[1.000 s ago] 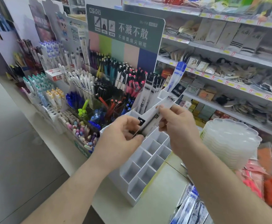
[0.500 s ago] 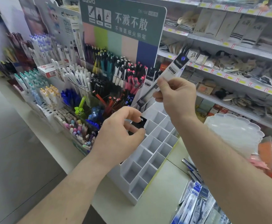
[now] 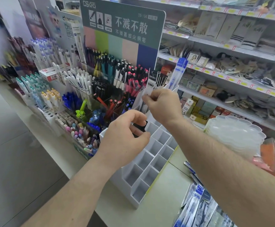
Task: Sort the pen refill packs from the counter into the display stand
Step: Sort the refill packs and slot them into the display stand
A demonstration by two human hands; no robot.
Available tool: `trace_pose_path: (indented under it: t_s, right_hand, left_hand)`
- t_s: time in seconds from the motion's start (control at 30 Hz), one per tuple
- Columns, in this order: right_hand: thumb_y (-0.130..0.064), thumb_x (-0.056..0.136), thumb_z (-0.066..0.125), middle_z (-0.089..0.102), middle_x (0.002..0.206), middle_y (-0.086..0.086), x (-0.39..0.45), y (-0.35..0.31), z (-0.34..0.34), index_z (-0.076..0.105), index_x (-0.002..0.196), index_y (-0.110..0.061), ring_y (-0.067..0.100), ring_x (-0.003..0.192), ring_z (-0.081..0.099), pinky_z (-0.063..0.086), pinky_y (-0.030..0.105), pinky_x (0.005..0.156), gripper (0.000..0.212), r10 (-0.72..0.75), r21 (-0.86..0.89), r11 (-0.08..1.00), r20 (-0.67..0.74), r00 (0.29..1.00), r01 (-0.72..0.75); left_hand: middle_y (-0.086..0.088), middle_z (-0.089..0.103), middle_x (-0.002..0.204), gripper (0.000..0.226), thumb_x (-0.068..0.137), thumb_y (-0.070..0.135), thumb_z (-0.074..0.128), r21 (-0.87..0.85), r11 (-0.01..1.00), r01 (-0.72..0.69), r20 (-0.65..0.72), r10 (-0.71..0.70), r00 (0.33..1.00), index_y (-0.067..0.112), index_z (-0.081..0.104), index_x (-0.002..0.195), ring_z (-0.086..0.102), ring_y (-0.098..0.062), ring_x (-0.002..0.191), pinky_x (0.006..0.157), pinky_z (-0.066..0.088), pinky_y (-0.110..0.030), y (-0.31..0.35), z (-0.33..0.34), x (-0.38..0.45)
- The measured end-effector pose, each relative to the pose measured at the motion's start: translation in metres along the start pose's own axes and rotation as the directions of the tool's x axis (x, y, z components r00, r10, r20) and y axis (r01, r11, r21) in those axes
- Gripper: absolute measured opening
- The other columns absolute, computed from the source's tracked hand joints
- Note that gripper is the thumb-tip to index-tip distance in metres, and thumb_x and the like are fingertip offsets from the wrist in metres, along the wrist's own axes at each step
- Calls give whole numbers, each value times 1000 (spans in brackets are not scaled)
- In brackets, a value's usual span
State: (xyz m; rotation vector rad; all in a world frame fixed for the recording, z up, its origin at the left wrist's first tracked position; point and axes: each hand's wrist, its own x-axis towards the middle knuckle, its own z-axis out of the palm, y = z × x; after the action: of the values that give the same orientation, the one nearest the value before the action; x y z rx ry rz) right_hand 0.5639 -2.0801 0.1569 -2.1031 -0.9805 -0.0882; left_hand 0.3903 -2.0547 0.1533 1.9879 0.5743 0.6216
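While my right hand (image 3: 162,105) pinches a black-and-white refill pack (image 3: 150,89) at the back row of the white display stand (image 3: 151,163), I judge the step as seating it — next, lower it straight into its slot. Its long axis runs near upright, header up. My left hand (image 3: 125,136), just in front, pinches something dark — I cannot tell what. More packs (image 3: 197,208) lie right of the stand.
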Motion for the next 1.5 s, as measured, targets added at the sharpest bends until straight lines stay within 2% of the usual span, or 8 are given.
trace_pose_path:
  t_s: [0.4,0.57,0.7,1.03,1.2,1.27,1.37,1.5]
  right_hand:
    - [-41,92,64,54,56,2,0,-5,-1,51,55,-15,24,61,56,48,32,57,47,41,-213,977,155,987,-7]
    - [-49,86,71,62,58,6,-26,10,-25,64,64,-5,17,54,56,48,34,56,50,146,-61,988,99,984,-140]
    - [-43,86,71,39,40,-6,-77,48,-39,52,50,-6,10,40,34,33,28,49,55,298,50,952,60,953,-301]
    - [-28,92,68,47,58,12,-219,149,-87,58,77,12,18,44,43,39,26,47,44,740,224,639,81,668,-736]
    - [-32,90,66,56,61,-1,-267,177,-85,59,69,-7,18,59,55,50,36,64,32,831,37,556,-2,556,-830]
    - [-36,91,62,65,85,-5,-280,179,-82,67,88,-20,15,77,61,48,32,67,17,825,-115,560,-18,565,-821]
    - [-38,96,58,54,121,-4,-298,183,-73,63,127,-31,17,100,58,49,34,81,32,778,-323,599,15,628,-733]
    - [-37,97,56,40,123,3,-313,190,-64,46,143,-42,23,103,54,44,32,77,47,774,-523,590,147,616,-616]
  left_hand:
    - [14,65,92,28,82,12,73,-31,999,-8,46,9,999,32,60,97,65,-1,76,66,49,-10,-3,16,0]
    - [18,65,90,27,82,16,73,-35,999,1,116,3,993,35,58,94,64,-1,74,68,51,-14,-8,32,-2]
    - [18,64,92,29,82,16,71,3,999,33,258,-32,966,37,55,94,62,0,75,68,50,-15,-20,68,-13]
    - [3,62,115,45,89,39,62,531,844,-79,669,-361,650,21,51,128,58,-18,101,81,46,-28,-100,190,-56]
    - [-8,51,132,89,75,76,60,654,754,-62,614,-481,626,14,41,136,55,-30,118,92,49,-40,-109,244,-58]
    - [-9,43,138,108,66,86,60,673,739,-13,591,-528,610,13,33,142,49,-31,126,95,48,-42,-103,265,-57]
    - [-12,35,142,123,59,87,65,697,717,3,573,-559,599,10,26,147,42,-31,131,96,44,-43,-94,289,-58]
    - [-12,44,136,114,60,69,79,694,719,24,575,-574,583,7,28,141,48,-30,127,95,46,-40,-92,302,-54]
